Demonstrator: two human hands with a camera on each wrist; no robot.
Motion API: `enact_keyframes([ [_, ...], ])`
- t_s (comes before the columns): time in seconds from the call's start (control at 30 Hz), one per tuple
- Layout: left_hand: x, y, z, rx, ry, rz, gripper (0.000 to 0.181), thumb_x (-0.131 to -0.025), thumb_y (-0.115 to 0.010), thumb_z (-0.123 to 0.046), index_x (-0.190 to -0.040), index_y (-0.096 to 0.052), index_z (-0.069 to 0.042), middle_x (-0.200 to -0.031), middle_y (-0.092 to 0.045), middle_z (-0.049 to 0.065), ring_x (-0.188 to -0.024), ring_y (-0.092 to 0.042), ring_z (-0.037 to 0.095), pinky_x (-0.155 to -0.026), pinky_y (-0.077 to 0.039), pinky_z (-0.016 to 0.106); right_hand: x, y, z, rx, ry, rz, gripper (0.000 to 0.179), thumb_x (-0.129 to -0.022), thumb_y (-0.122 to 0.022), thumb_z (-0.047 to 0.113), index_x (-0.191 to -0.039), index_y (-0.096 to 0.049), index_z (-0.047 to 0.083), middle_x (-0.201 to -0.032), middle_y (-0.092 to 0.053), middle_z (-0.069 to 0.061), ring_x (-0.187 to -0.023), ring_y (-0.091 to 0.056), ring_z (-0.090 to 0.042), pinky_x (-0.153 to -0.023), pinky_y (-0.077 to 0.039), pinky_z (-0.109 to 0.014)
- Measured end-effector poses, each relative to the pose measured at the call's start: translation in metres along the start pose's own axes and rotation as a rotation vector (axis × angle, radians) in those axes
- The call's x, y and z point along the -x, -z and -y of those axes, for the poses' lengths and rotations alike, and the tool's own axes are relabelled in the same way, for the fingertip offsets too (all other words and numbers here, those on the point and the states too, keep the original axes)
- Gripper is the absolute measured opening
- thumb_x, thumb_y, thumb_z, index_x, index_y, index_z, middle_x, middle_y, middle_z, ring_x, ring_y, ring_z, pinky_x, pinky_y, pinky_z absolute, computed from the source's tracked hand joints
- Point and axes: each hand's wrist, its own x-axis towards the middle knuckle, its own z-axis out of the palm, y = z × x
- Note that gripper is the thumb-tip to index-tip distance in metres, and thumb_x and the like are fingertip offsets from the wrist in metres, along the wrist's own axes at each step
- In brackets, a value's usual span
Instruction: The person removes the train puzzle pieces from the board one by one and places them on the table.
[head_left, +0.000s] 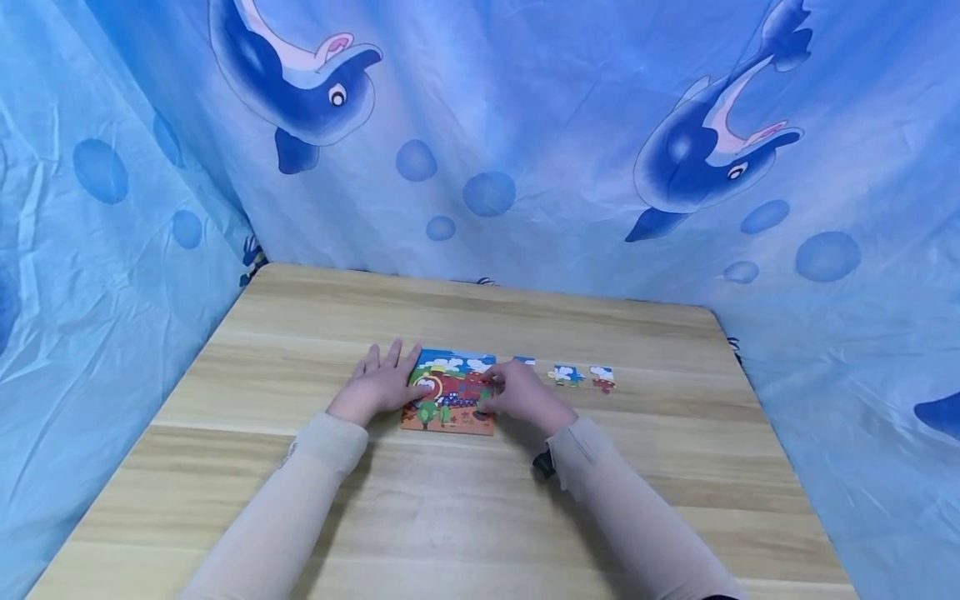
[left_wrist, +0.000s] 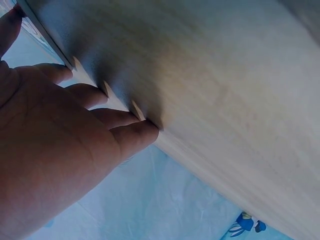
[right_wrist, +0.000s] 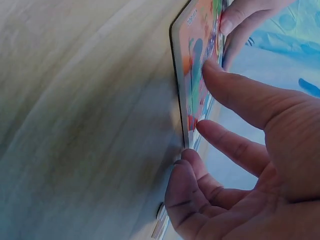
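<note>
A jigsaw puzzle (head_left: 448, 422) in a flat tray, showing a colourful train, trees and clouds, lies on the wooden table. My left hand (head_left: 380, 387) is spread at its left side, with the thumb over the picture. In the left wrist view, that hand's fingers (left_wrist: 135, 140) rest on the tabletop beside the tray's edge. From the right, my right hand (head_left: 527, 397) reaches over the puzzle. Its thumb (right_wrist: 235, 92) touches the picture and its index finger (right_wrist: 232, 145) meets the surface near the edge; the other fingers bend beside the tray.
Loose puzzle pieces lie in a row to the right: one piece (head_left: 525, 361) partly behind the right hand, a cloud piece (head_left: 566, 375), and a cloud-and-red piece (head_left: 602, 377). Blue dolphin-print curtains (head_left: 525, 250) hang around the wooden table (head_left: 450, 517).
</note>
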Motion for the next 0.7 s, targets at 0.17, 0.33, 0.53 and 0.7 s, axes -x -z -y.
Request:
enact_keyframes([
  [0.17, 0.0, 0.001, -0.002, -0.015, -0.012, -0.012, 0.091, -0.1, -0.047, -0.065, -0.166, -0.006, -0.019, -0.167, 0.006, 0.02, -0.146, 0.011, 0.054, -0.115, 0.002, 0.066, 0.001, 0.001, 0.003, 0.018, -0.009, 0.003, 0.053, -0.08, -0.09, 0.023, -0.129, -0.07, 0.013, -0.123, -0.062, -0.005, -0.115, -0.056, -0.023, -0.098, -0.047, -0.044],
  [0.33, -0.003, -0.007, -0.004, -0.069, -0.058, -0.046, 0.089, -0.102, -0.046, -0.062, -0.165, -0.007, -0.013, -0.167, 0.002, 0.022, -0.148, 0.007, 0.05, -0.115, -0.002, 0.066, 0.002, 0.002, 0.004, 0.011, -0.01, 0.009, 0.053, -0.08, -0.09, 0.022, -0.127, -0.07, 0.012, -0.123, -0.062, -0.007, -0.111, -0.055, -0.023, -0.098, -0.047, -0.045],
  [0.53, 0.0, -0.014, -0.033, -0.18, -0.141, -0.075, 0.078, -0.104, -0.047, -0.056, -0.165, -0.017, -0.016, -0.168, -0.005, 0.02, -0.151, -0.002, 0.045, -0.117, -0.011, 0.063, -0.002, 0.002, 0.0, 0.033, 0.006, 0.0, 0.051, -0.079, -0.091, 0.024, -0.125, -0.071, 0.013, -0.122, -0.063, -0.007, -0.11, -0.056, -0.022, -0.098, -0.047, -0.043],
  [0.7, 0.005, -0.023, -0.054, -0.232, -0.195, -0.054, 0.079, -0.102, -0.053, -0.057, -0.164, -0.026, -0.016, -0.167, -0.013, 0.02, -0.149, -0.011, 0.047, -0.116, -0.02, 0.061, -0.004, 0.003, 0.0, 0.061, 0.033, 0.014, 0.052, -0.078, -0.092, 0.027, -0.124, -0.071, 0.013, -0.122, -0.063, -0.008, -0.111, -0.057, -0.024, -0.096, -0.048, -0.042],
])
